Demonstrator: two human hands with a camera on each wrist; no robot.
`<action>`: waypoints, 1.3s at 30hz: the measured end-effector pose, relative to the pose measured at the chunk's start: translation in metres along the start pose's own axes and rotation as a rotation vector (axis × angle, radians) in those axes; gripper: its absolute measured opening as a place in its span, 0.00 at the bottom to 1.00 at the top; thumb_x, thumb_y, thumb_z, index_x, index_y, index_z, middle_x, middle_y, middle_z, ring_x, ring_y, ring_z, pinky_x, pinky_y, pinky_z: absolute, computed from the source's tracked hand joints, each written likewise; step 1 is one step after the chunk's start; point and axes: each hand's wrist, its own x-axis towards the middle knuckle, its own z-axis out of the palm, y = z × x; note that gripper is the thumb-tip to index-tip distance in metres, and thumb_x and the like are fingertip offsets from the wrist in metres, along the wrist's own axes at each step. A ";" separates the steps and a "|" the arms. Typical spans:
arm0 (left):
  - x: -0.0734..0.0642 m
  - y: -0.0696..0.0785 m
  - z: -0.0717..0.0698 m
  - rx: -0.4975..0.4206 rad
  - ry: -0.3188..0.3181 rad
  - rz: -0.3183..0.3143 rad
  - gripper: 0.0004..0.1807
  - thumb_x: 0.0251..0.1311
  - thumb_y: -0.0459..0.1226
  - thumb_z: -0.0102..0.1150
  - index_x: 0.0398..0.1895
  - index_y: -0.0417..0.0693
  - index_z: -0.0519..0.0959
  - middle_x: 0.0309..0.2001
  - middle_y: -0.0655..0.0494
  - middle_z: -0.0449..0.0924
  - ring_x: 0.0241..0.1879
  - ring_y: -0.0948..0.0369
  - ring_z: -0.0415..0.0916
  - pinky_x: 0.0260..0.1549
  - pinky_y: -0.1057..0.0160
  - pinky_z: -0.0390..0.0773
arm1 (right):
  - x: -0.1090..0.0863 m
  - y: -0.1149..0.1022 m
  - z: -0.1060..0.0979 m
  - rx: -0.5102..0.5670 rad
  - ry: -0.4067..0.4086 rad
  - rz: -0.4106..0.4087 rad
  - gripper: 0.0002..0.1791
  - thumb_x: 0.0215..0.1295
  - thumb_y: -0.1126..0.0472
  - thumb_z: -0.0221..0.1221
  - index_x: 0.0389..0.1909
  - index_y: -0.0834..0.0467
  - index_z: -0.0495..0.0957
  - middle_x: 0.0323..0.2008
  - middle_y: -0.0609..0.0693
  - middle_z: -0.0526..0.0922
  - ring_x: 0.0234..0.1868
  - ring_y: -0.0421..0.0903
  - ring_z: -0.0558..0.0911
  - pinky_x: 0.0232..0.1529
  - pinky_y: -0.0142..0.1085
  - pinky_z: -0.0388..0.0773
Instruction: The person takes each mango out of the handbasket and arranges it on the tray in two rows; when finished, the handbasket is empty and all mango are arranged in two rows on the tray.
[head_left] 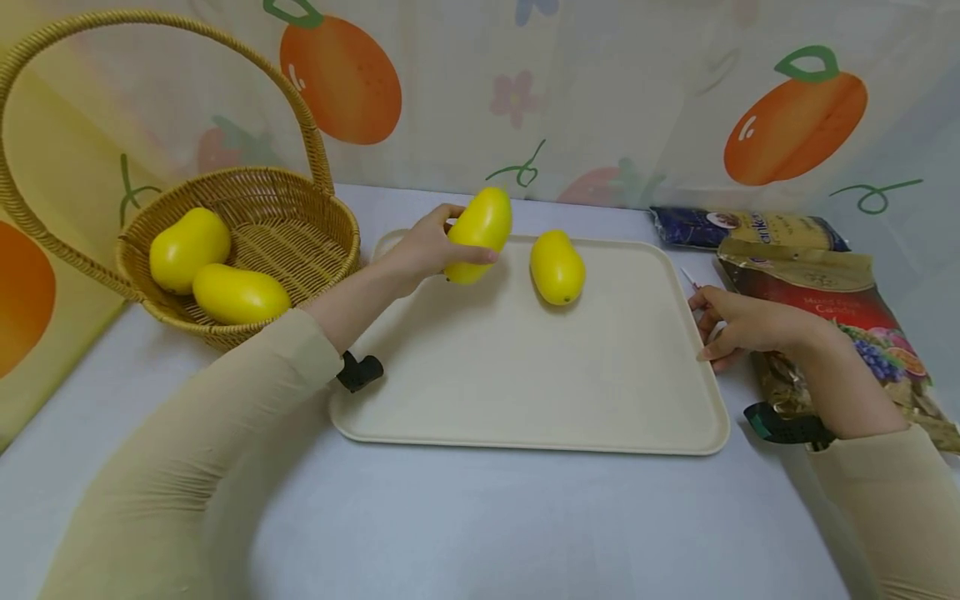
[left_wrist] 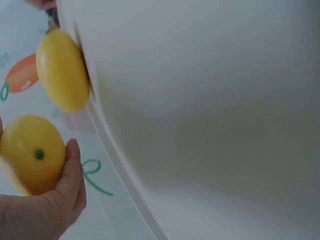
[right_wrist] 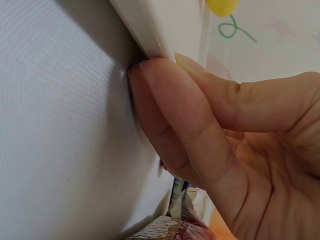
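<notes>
My left hand point(head_left: 423, 248) grips a yellow mango point(head_left: 486, 223) above the far left part of a cream tray point(head_left: 525, 375). In the left wrist view, the thumb and fingers wrap the sides of this mango point(left_wrist: 30, 145), and its green stem spot faces the camera. A second mango point(head_left: 557, 268) lies on the tray near its far edge, right of the held one. At the tray's right side, my right hand point(head_left: 753, 323) pinches the edge. The right wrist view shows the thumb and curled fingertips of that hand point(right_wrist: 225, 130) at the tray's rim point(right_wrist: 142, 22).
A wicker basket point(head_left: 348, 225) with a tall handle stands at the left, two mangoes point(head_left: 242, 294) inside. Right of the tray lie a red candy bag point(head_left: 810, 287) and a blue-and-gold packet point(head_left: 750, 229). A thin red-and-white item point(head_left: 689, 278) sits near my right fingers. Fruit-print cloth hangs behind.
</notes>
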 end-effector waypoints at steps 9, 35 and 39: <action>0.006 -0.002 0.022 0.017 0.102 -0.081 0.46 0.53 0.46 0.72 0.71 0.48 0.57 0.66 0.49 0.66 0.58 0.52 0.69 0.58 0.54 0.77 | -0.001 0.000 -0.001 0.007 -0.003 0.001 0.40 0.62 0.68 0.63 0.66 0.66 0.47 0.45 0.59 0.70 0.36 0.43 0.76 0.36 0.32 0.85; 0.015 -0.008 0.038 0.311 0.209 -0.185 0.52 0.49 0.61 0.70 0.69 0.42 0.58 0.59 0.46 0.72 0.53 0.52 0.70 0.53 0.57 0.76 | 0.000 0.001 0.000 -0.001 -0.008 0.011 0.40 0.62 0.66 0.64 0.67 0.65 0.47 0.47 0.59 0.70 0.36 0.43 0.76 0.36 0.32 0.84; 0.014 -0.009 0.039 0.323 0.188 -0.179 0.50 0.50 0.61 0.69 0.68 0.44 0.59 0.56 0.47 0.71 0.50 0.52 0.70 0.44 0.60 0.76 | 0.000 0.001 -0.001 0.002 -0.007 0.011 0.41 0.62 0.67 0.64 0.67 0.65 0.47 0.47 0.59 0.70 0.36 0.43 0.76 0.37 0.32 0.84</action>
